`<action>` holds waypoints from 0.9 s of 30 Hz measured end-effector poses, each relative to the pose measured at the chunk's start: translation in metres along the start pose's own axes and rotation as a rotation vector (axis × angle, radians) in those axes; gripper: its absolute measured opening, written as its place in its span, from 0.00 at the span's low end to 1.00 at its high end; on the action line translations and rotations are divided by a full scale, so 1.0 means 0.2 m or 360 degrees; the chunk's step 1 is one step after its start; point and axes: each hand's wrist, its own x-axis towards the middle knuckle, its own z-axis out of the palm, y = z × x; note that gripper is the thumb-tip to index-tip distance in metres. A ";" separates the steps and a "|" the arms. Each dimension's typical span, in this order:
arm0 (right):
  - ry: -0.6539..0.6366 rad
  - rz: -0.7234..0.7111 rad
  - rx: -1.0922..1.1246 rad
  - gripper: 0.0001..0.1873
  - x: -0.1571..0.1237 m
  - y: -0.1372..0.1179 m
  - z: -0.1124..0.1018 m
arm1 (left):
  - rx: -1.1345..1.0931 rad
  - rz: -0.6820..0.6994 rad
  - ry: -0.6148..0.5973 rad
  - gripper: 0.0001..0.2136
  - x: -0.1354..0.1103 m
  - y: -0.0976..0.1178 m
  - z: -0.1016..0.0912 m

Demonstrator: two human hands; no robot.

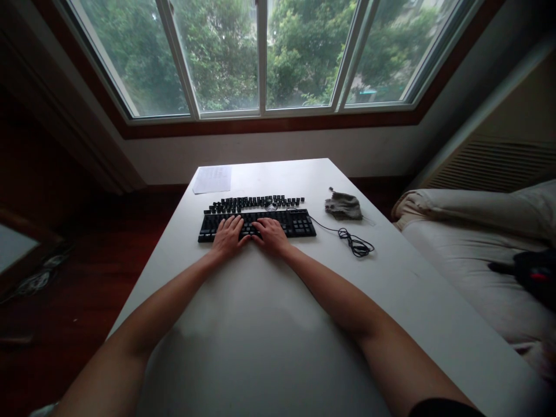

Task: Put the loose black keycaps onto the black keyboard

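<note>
A black keyboard [299,225] lies across the white table in front of me. On its left half rests my left hand [229,236], fingers spread over the keys. My right hand [270,233] lies on the middle of the keyboard, fingers also stretched out and apart. The two thumbs come close together near the front edge. Neither hand grips anything. Just behind the keyboard, loose black keycaps [237,204] stand in uneven rows, with a small shiny item [270,205] among them too small to make out. Part of the keys is hidden under my hands.
The white table [269,324] reaches toward the window. A printed paper sheet [212,179] lies at its far left corner. To the right are a grey cloth pouch [343,206] and a coiled black cable [358,246]. A pale sofa [452,255] stands beyond the right edge.
</note>
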 end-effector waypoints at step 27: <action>-0.0017 -0.0058 -0.0003 0.26 0.00 0.05 0.01 | 0.0037 -0.0436 -0.0011 0.19 0.39 -0.05 0.10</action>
